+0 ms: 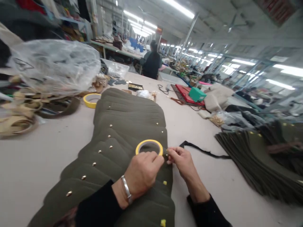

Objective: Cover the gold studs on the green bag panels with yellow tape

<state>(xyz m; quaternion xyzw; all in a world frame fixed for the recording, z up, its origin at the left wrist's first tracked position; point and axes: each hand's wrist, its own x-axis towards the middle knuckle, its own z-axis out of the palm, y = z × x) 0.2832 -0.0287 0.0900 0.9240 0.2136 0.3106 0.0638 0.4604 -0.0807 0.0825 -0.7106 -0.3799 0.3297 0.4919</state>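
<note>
Olive-green fabric panels (132,119), overlapped in layers, lie on the pale table (47,160) directly before the worker, with small metal studs (99,151) showing near both side edges. One yellow tape roll (149,141) is over the panels, toward their right edge; the left hand (144,168) is closed on its near side, fingers curled. The right hand (181,160) is at that edge, just beside the roll, thumb and fingertips drawn close; whether they grip anything cannot be told. Two yellow bits (165,183) sit along the same edge, nearer the worker. A second tape roll (91,104) lies just beside the panels' far left side. Rightward, a black strip (203,152) runs to a pile of olive pieces (246,160). Farther out are a translucent plastic bag (59,66) at left, a green box (197,94) at right, and, beyond the table, a person (152,63) in dark clothing.
</note>
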